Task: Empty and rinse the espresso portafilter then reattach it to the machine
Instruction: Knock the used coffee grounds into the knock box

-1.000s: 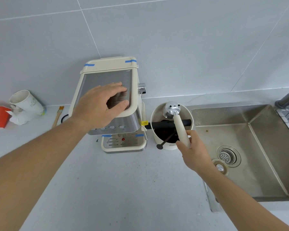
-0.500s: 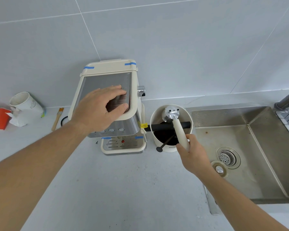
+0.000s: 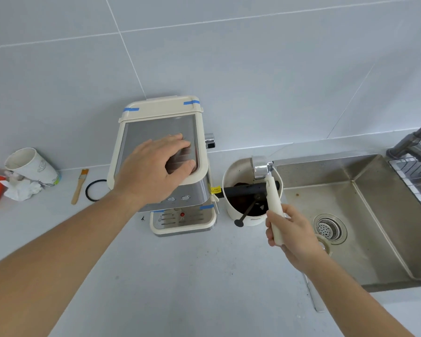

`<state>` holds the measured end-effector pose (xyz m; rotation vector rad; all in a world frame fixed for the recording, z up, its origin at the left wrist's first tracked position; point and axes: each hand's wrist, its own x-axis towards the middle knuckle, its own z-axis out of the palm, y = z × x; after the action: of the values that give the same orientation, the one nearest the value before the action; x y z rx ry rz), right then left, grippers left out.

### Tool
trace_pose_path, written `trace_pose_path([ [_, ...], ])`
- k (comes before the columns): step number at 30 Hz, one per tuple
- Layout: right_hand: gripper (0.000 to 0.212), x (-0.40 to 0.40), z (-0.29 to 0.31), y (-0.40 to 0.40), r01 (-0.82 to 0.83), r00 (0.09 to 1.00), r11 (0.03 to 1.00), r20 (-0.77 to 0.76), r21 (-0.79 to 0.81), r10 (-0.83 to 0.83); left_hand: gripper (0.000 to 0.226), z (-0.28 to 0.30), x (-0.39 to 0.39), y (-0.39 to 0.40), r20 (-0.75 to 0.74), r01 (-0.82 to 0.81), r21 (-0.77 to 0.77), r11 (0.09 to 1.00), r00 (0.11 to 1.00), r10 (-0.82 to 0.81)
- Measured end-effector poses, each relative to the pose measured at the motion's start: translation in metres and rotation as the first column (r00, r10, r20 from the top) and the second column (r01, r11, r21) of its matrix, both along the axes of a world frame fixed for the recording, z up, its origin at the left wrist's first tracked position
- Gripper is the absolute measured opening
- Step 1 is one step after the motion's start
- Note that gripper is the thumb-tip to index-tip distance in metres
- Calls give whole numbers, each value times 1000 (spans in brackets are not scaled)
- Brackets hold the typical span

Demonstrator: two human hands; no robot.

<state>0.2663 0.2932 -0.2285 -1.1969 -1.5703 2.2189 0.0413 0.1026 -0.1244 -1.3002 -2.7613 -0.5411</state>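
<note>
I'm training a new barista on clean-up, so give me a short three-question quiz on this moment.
1. True or false: the portafilter is locked into the espresso machine.
2. Which hand grips the portafilter handle: A) left B) right?
3. Fill in: the portafilter's metal head hangs over the ___.

Key:
1. False; it is held over the knock box.
2. B, the right hand; the left hand lies flat on top of the machine.
3. Knock box, beside the sink.

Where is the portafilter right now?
In the head view, right of centre: the right hand holds the portafilter over the knock box, between espresso machine and sink.
</note>
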Motion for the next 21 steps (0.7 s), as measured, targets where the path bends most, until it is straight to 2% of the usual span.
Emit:
trace_pose_path([
  [3,12,2,13,-6,-3,999,987,-44,-160,-4,55,0,-1,-1,-3,8,0,1000,1000,-8],
  [10,36,13,23,-15,14,990,932,-128,-362,-64,51,1,-1,-2,-5,28,-1,1000,1000,-28],
  [15,34,25,31,-31,-28,973,948,-228,-316,-47,43,7,3,-1,-17,30,9,1000,999,-30],
  [19,17,36,35,-33,38,968,939,-222,-341,-119,39,10,10,-2,3,16,-6,1000,1000,-16],
  [21,17,41,37,-29,54,967,941,-215,-335,-132,41,9,8,-3,29,18,-28,999,999,-18],
])
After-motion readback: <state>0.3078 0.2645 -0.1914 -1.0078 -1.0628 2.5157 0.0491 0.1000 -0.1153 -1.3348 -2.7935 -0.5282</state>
